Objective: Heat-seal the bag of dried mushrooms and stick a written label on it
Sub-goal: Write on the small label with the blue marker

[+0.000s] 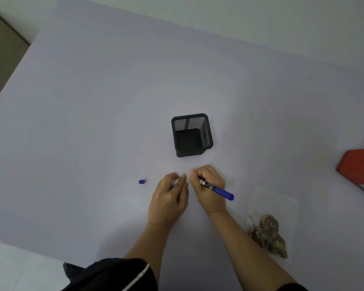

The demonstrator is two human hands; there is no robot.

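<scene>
Item: label-writing step, in hand. R hand (210,200) grips marker (218,189), tip down on small label (188,180). L hand (168,196): fingers loosely curled, index tip at label edge; pinch or plain press, can't tell. Cap (141,181) off, lying apart to the L on table (93,122). Bag (271,223) of mushrooms flat on table, just R of R forearm, no hand on it. Next, prob.: finish writing, recap, stick label on bag; needs a flat patch clear of lumps. Unclear: writing hidden by fingers; bag seal not readable; red sealer (359,164) cut off at R edge. Mesh holder (208,133) beyond hands.
</scene>
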